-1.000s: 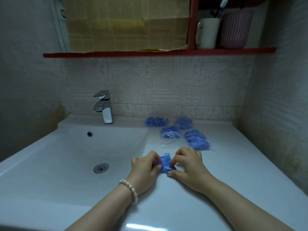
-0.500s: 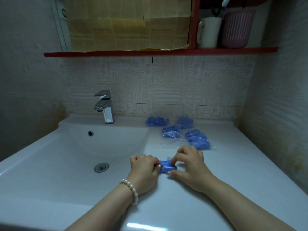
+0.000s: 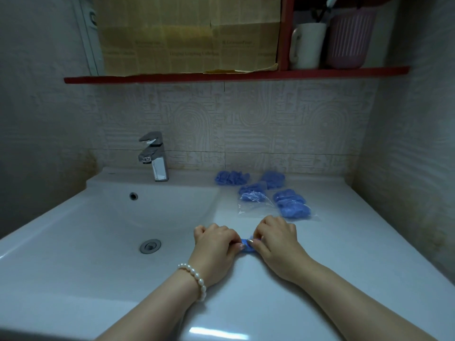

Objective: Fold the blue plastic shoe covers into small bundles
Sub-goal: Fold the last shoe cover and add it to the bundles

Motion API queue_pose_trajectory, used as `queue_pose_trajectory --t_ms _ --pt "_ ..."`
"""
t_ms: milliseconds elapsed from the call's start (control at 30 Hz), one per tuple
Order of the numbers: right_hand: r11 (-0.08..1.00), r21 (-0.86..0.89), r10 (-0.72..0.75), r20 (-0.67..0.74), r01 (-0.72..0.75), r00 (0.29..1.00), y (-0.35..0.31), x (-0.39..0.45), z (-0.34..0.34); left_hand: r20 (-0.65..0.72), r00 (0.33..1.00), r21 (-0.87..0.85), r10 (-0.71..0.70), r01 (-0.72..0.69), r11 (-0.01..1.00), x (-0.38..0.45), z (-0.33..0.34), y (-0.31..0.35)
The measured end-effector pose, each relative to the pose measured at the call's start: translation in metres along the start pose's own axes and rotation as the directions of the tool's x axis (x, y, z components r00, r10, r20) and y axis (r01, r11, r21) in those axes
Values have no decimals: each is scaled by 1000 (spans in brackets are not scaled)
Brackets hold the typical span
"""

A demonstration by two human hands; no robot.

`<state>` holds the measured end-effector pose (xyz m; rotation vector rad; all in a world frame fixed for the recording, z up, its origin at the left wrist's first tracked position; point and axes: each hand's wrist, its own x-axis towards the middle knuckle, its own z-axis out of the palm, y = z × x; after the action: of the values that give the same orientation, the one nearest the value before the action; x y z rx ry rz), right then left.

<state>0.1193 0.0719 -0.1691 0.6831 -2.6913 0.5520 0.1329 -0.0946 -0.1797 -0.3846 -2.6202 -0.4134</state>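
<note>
White glossy counter [image 3: 344,254], right of basin: left hand [image 3: 216,247] and right hand [image 3: 278,244] both grip pinching small crumpled blue plastic shoe cover [image 3: 247,246].

I see only a sliver of the shoe cover [image 3: 247,245] between the left hand [image 3: 216,244] and the right hand [image 3: 279,242]; curled fingers [image 3: 256,238] cover the rest, so I cannot tell its fold. Both forearms run off the bottom edge. On the shelf [image 3: 344,71], the toothbrush [image 3: 330,2] in the mug [image 3: 309,45] is cut off by the top edge. The print on the yellowed paper [image 3: 187,35] is too blurred for me to read.
</note>
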Motion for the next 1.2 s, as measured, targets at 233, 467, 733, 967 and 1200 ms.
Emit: queue_pose_trajectory --t_ms 233,467,733,967,1200 --pt "995 28 -93 -42 94 995 4 -1 -1 19 999 -70 -35 36 997 3 3 0" --pt "999 3 38 181 -39 983 -2 9 -5 -89 989 -100 121 -129 987 1 2 -3" --pt "787 491 175 404 -374 898 4 23 -20 -99 964 92 249 -240 966 4 0 7" --pt "479 812 198 271 -334 942 15 41 -41 145 975 -792 -169 217 571 41 -8 28" --pt "129 956 473 175 -264 864 31 63 -27 176 944 -891 -280 274 363 87 2 49"
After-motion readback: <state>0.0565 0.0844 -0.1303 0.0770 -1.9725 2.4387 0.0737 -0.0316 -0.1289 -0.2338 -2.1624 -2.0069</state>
